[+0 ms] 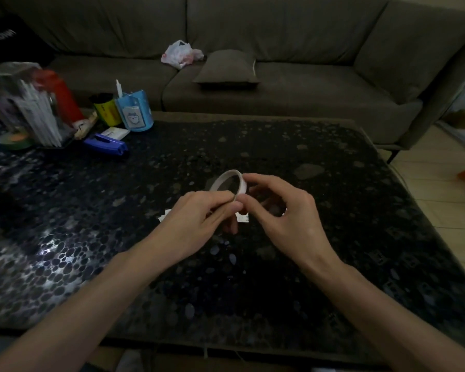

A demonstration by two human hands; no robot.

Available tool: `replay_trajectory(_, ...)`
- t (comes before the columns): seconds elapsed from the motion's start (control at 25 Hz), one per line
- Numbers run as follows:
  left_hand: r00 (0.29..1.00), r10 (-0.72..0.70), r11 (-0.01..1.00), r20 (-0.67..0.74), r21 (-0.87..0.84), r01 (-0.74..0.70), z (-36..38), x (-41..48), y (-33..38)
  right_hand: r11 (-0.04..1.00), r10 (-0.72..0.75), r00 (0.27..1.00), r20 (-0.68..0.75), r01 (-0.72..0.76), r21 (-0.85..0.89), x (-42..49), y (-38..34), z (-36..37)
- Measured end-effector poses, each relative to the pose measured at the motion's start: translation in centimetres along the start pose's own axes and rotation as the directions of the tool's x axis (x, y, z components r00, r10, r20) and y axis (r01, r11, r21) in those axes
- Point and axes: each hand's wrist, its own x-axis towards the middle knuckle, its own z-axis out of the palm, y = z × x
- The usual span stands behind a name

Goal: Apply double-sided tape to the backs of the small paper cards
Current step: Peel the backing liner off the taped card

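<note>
Left hand [199, 221]: fingers curled round the lower rim of the roll [226, 179], gripping it above the table [333, 237].
Right hand [282, 210]: thumb and forefinger pinch the roll's rim at 3 o'clock, likely hunting the tape end.
Roll: thin white ring, tilted, over mid-table.
Cards [242, 217]: small white pieces lying flat at 6 o'clock of the roll, partly hidden by the hands. Whether any carries tape cannot be told.

Risks:
- The end may tear narrow if picked at an angle.
- A freed strip may cling to fingers or fold on itself.
- Light cards may lift with the tape.

Containers, 10 o'clock of table:
- Blue holder [136, 114]: one white stick [118, 87] upright in it.
- Yellow cup [106, 110]: contents unseen.
- Clear rack [35, 108]: pale sticks, blurred.

Bag [179, 53] on sofa [306, 84], 12 o'clock: contents unclear.
</note>
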Motion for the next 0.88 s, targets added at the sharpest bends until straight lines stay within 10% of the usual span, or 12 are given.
replay_trajectory(0.4, 0.997, 0.059, 0.996, 0.05, -0.066, -0.055, 0.4, 0.0, -0.3, 0.997, -0.071, 0.991, -0.118, 0.066, -0.048, -0.4, 0.0, 0.2)
replay_trajectory(0.88, 0.997, 0.028, 0.999, -0.069, -0.039, -0.031, 0.7, 0.2, 0.1, 0.897, 0.268, 0.959, 0.086, -0.281, 0.341, 0.7, -0.1, -0.1)
